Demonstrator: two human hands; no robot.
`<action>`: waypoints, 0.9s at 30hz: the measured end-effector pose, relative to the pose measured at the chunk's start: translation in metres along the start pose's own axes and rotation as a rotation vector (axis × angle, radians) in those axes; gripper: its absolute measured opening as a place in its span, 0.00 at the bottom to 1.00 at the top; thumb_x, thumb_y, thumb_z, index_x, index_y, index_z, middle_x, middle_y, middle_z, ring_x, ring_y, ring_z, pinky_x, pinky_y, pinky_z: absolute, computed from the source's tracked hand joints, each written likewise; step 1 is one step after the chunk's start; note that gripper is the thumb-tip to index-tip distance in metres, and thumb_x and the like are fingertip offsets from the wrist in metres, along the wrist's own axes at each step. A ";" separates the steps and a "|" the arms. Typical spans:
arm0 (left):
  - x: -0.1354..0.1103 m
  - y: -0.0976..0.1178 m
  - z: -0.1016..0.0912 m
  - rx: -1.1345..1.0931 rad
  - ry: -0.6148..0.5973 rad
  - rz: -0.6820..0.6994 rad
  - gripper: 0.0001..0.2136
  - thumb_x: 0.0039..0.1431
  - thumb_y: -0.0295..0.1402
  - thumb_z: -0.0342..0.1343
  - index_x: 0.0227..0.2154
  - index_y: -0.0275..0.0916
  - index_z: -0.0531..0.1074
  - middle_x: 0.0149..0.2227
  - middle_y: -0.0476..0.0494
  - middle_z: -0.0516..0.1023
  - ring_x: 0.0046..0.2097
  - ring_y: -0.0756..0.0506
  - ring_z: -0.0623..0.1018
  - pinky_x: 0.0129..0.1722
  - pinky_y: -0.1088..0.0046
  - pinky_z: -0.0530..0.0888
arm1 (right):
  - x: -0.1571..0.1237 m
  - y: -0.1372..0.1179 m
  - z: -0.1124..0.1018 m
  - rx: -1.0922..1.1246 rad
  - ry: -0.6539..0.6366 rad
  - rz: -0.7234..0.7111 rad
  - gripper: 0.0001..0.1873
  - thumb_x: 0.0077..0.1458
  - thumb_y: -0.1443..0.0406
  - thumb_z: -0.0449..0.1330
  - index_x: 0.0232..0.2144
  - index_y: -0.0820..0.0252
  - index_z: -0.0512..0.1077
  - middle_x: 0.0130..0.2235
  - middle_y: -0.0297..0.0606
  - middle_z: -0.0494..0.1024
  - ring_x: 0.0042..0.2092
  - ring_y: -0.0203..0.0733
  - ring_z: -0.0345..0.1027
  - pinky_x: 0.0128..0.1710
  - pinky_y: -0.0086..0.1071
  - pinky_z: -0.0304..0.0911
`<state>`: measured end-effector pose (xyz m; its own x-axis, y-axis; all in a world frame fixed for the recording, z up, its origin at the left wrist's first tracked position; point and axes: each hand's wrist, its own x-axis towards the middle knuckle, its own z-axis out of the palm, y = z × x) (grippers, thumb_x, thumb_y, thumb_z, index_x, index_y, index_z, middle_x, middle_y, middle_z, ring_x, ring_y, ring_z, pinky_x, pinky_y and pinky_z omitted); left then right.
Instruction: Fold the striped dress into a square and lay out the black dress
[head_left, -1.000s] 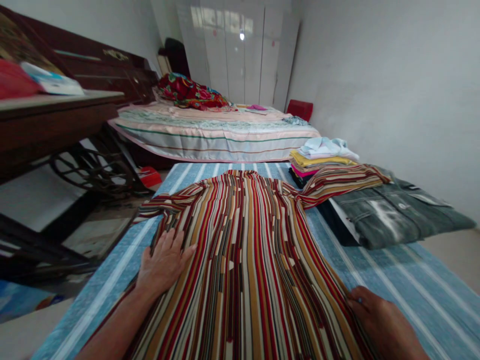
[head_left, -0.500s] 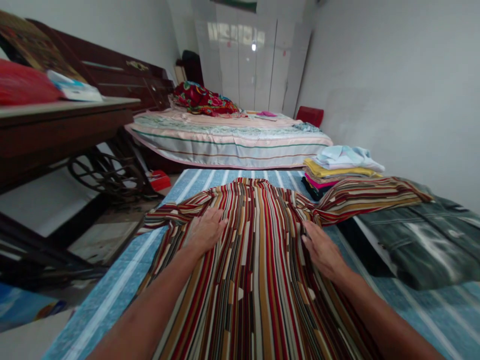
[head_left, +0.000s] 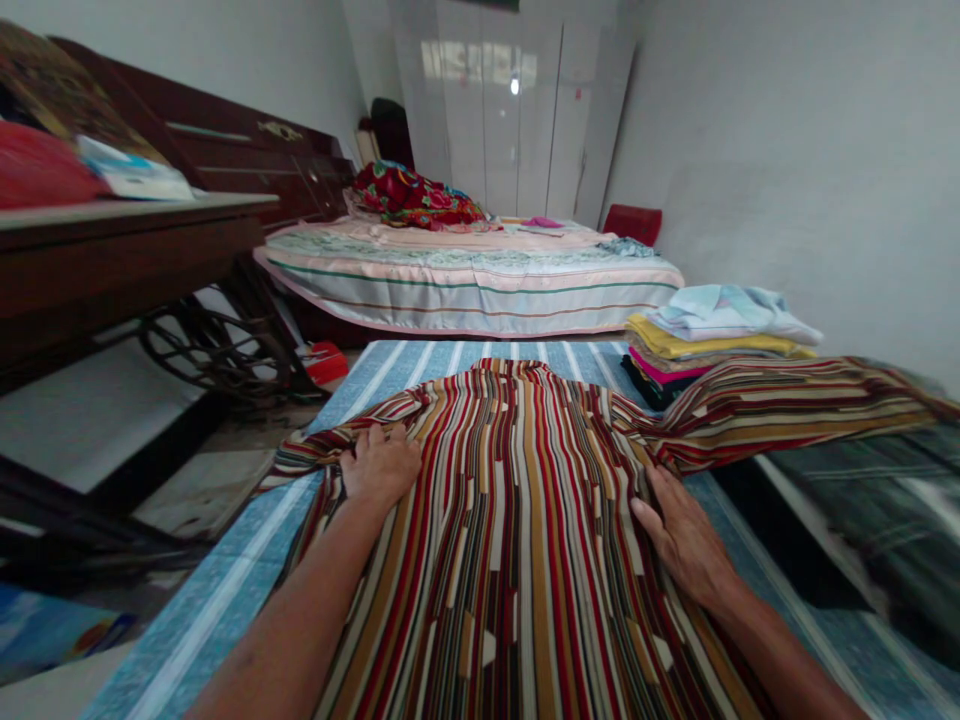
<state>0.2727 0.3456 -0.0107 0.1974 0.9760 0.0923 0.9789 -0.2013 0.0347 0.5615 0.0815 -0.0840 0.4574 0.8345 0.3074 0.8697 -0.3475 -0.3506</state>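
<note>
A striped long-sleeved shirt (head_left: 517, 500) in red, brown, tan and black lies spread flat, its collar toward the far end of the blue-and-white striped cloth (head_left: 225, 600). My left hand (head_left: 381, 465) rests on the shirt near its left armpit, palm down with the fingers a little apart. On the opposite side my right hand (head_left: 682, 530) lies on the shirt's edge below the right sleeve, fingers stretched out. That sleeve reaches out to the right over dark folded clothing. The shirt's lower end runs out of view.
To the right stands a stack of folded clothes (head_left: 720, 330), with a dark green garment (head_left: 862, 500) nearer me. A bed (head_left: 480, 290) is beyond the cloth. A wooden sewing-machine table (head_left: 135, 235) stands at left.
Both hands have slid outward over the shirt, the left one to the left and the right one to the right and slightly nearer me. The view has shifted a little.
</note>
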 end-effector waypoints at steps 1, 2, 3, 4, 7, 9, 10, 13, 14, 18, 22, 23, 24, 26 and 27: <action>0.000 0.003 -0.001 0.000 0.011 -0.027 0.22 0.60 0.41 0.38 0.50 0.37 0.67 0.57 0.30 0.62 0.59 0.31 0.62 0.51 0.44 0.60 | 0.000 0.000 0.000 0.003 0.004 -0.003 0.32 0.61 0.52 0.42 0.59 0.70 0.57 0.59 0.53 0.61 0.61 0.51 0.52 0.59 0.48 0.51; -0.001 0.006 -0.002 0.007 0.033 -0.048 0.21 0.59 0.39 0.38 0.49 0.36 0.67 0.57 0.29 0.63 0.58 0.30 0.62 0.51 0.44 0.60 | 0.000 0.001 0.001 0.000 0.007 -0.005 0.32 0.61 0.52 0.42 0.59 0.70 0.57 0.59 0.53 0.61 0.61 0.51 0.52 0.59 0.48 0.51; -0.002 0.010 -0.002 0.021 0.070 -0.051 0.20 0.59 0.37 0.39 0.48 0.34 0.68 0.57 0.28 0.63 0.58 0.30 0.62 0.51 0.43 0.60 | -0.001 0.002 0.002 -0.008 0.009 -0.005 0.32 0.61 0.52 0.42 0.59 0.70 0.57 0.59 0.53 0.61 0.61 0.52 0.51 0.59 0.48 0.51; -0.003 0.016 -0.003 0.036 0.113 -0.030 0.20 0.59 0.35 0.39 0.48 0.33 0.68 0.57 0.27 0.63 0.59 0.30 0.61 0.51 0.44 0.60 | -0.001 0.002 0.003 -0.021 0.009 -0.007 0.32 0.61 0.52 0.43 0.58 0.69 0.58 0.59 0.53 0.61 0.62 0.52 0.51 0.59 0.49 0.51; -0.002 0.038 -0.002 0.020 0.177 0.199 0.19 0.59 0.32 0.41 0.49 0.32 0.67 0.59 0.30 0.60 0.61 0.35 0.58 0.55 0.52 0.59 | -0.003 0.003 0.005 -0.077 0.005 -0.034 0.29 0.61 0.53 0.44 0.57 0.66 0.61 0.60 0.52 0.60 0.62 0.53 0.50 0.58 0.49 0.52; 0.003 0.055 0.001 -0.056 0.105 0.418 0.18 0.60 0.34 0.41 0.50 0.36 0.65 0.60 0.35 0.59 0.61 0.40 0.59 0.57 0.59 0.59 | -0.004 0.002 0.006 -0.116 0.000 -0.065 0.29 0.61 0.52 0.44 0.57 0.65 0.61 0.60 0.51 0.60 0.62 0.53 0.50 0.58 0.49 0.52; 0.008 0.062 0.003 -0.090 0.057 0.481 0.18 0.61 0.35 0.41 0.51 0.38 0.65 0.61 0.37 0.59 0.61 0.41 0.58 0.58 0.60 0.58 | -0.004 0.002 0.006 -0.136 -0.002 -0.074 0.29 0.61 0.52 0.44 0.57 0.65 0.61 0.60 0.51 0.59 0.62 0.54 0.49 0.58 0.49 0.52; 0.026 0.073 0.010 -0.116 -0.025 0.415 0.18 0.63 0.40 0.38 0.51 0.41 0.64 0.60 0.38 0.59 0.61 0.41 0.58 0.57 0.53 0.57 | -0.005 0.001 0.006 -0.178 -0.020 -0.086 0.30 0.60 0.51 0.45 0.58 0.64 0.60 0.61 0.52 0.58 0.62 0.54 0.48 0.57 0.49 0.53; 0.031 0.072 0.012 -0.108 -0.034 0.352 0.19 0.63 0.41 0.38 0.51 0.41 0.64 0.60 0.37 0.60 0.61 0.39 0.58 0.56 0.49 0.57 | -0.005 0.001 0.006 -0.186 -0.029 -0.087 0.30 0.60 0.52 0.45 0.58 0.64 0.59 0.61 0.53 0.58 0.63 0.55 0.48 0.57 0.49 0.53; 0.049 0.058 0.018 -0.084 0.002 0.220 0.20 0.63 0.40 0.37 0.50 0.39 0.65 0.59 0.33 0.60 0.61 0.37 0.59 0.55 0.46 0.57 | -0.005 0.001 0.007 -0.194 -0.045 -0.080 0.31 0.60 0.51 0.45 0.58 0.64 0.59 0.61 0.54 0.56 0.63 0.55 0.47 0.57 0.49 0.53; 0.059 0.050 0.022 -0.062 0.053 0.146 0.22 0.62 0.41 0.37 0.52 0.35 0.64 0.59 0.30 0.60 0.60 0.36 0.60 0.55 0.48 0.58 | -0.006 0.002 0.007 -0.198 -0.039 -0.087 0.31 0.61 0.52 0.44 0.59 0.64 0.58 0.61 0.54 0.56 0.63 0.55 0.47 0.57 0.49 0.53; 0.059 0.051 0.022 -0.056 0.056 0.136 0.22 0.62 0.41 0.37 0.52 0.34 0.64 0.59 0.29 0.61 0.60 0.35 0.60 0.55 0.48 0.58 | -0.006 0.002 0.007 -0.203 -0.040 -0.087 0.31 0.61 0.52 0.44 0.59 0.65 0.58 0.61 0.54 0.56 0.63 0.55 0.47 0.57 0.48 0.53; 0.058 0.053 0.021 -0.051 0.056 0.132 0.22 0.62 0.40 0.38 0.52 0.33 0.63 0.58 0.28 0.61 0.60 0.34 0.60 0.54 0.47 0.58 | -0.006 0.002 0.007 -0.208 -0.041 -0.084 0.31 0.61 0.52 0.44 0.59 0.65 0.59 0.61 0.55 0.56 0.62 0.55 0.48 0.57 0.48 0.53; 0.054 0.061 0.017 -0.039 0.089 0.161 0.21 0.62 0.40 0.39 0.51 0.31 0.64 0.58 0.28 0.61 0.60 0.34 0.59 0.55 0.48 0.58 | -0.006 0.002 0.006 -0.218 -0.043 -0.079 0.31 0.61 0.52 0.43 0.58 0.66 0.60 0.61 0.55 0.57 0.62 0.55 0.49 0.57 0.48 0.53; 0.050 0.066 0.015 -0.036 0.121 0.208 0.20 0.62 0.39 0.39 0.49 0.32 0.65 0.58 0.29 0.61 0.61 0.34 0.58 0.56 0.49 0.58 | -0.006 0.002 0.006 -0.222 -0.042 -0.081 0.31 0.61 0.52 0.44 0.58 0.66 0.60 0.61 0.55 0.57 0.62 0.55 0.50 0.57 0.48 0.53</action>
<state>0.3481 0.3825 -0.0186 0.3844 0.8966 0.2198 0.9151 -0.4015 0.0377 0.5597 0.0784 -0.0920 0.3800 0.8791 0.2878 0.9250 -0.3600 -0.1219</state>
